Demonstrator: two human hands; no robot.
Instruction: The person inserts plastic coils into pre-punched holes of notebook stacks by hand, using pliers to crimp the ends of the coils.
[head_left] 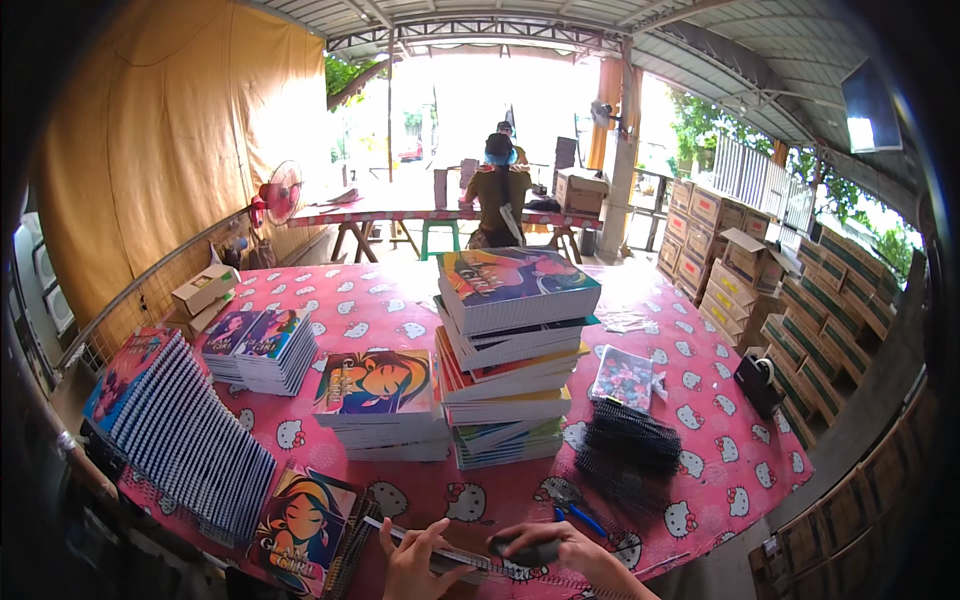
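Observation:
My left hand [422, 562] is at the lower middle, its fingers and thumb curled about the pale edge of a notebook [465, 558]. My right hand [565, 548] is closed on a dark rounded object [528, 550], whose kind I cannot make out, above that edge. A thin spiral coil [560, 578] runs from the notebook below my right hand. Left of my hands lies a spiral notebook [300, 530] with an illustrated cover. Blue-handled pliers [580, 515] rest just beyond my right hand. Farther right is a heap of black coils [628, 445].
A tall stack of notebooks [520, 290] stands mid-table, with a lower stack [375, 385] beside it. Spiral-bound notebooks [185, 425] lean in a long row at left. The pink patterned tablecloth [700, 440] covers the table. Cardboard boxes [825, 310] line the right; a person [497, 195] sits beyond.

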